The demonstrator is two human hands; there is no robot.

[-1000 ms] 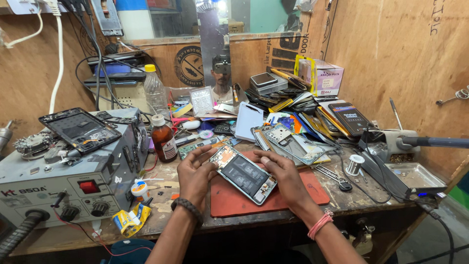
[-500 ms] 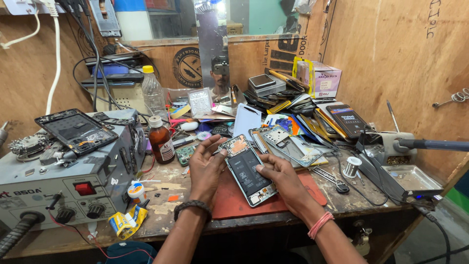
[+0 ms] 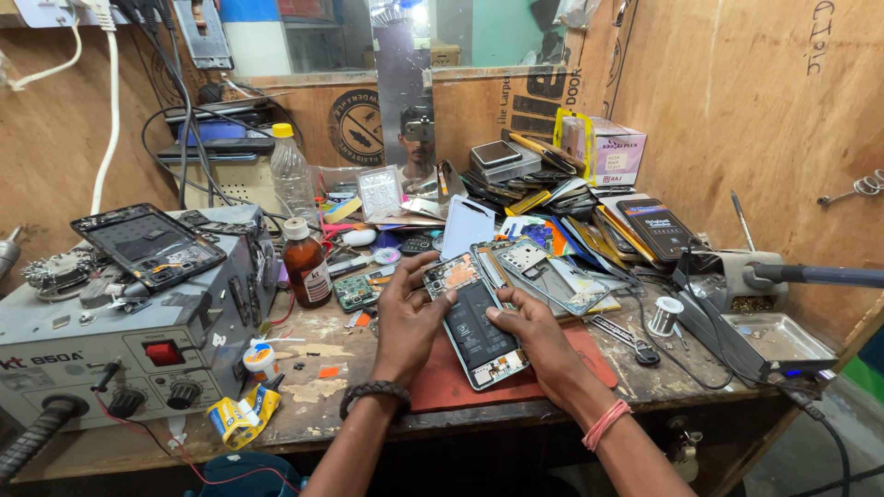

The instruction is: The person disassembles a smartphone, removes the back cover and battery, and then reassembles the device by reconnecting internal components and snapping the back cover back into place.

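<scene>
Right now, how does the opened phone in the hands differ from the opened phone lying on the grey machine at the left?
The opened phone in the hands is gripped by the left hand and right hand over the red mat; the opened phone on the grey machine lies untouched. The held one has a pale frame, the other a dark one. Both show their insides.

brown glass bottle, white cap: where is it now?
Head view, left of centre: the brown bottle stands upright on the bench between the grey rework station and the left hand, in front of the clear plastic bottle.
</scene>
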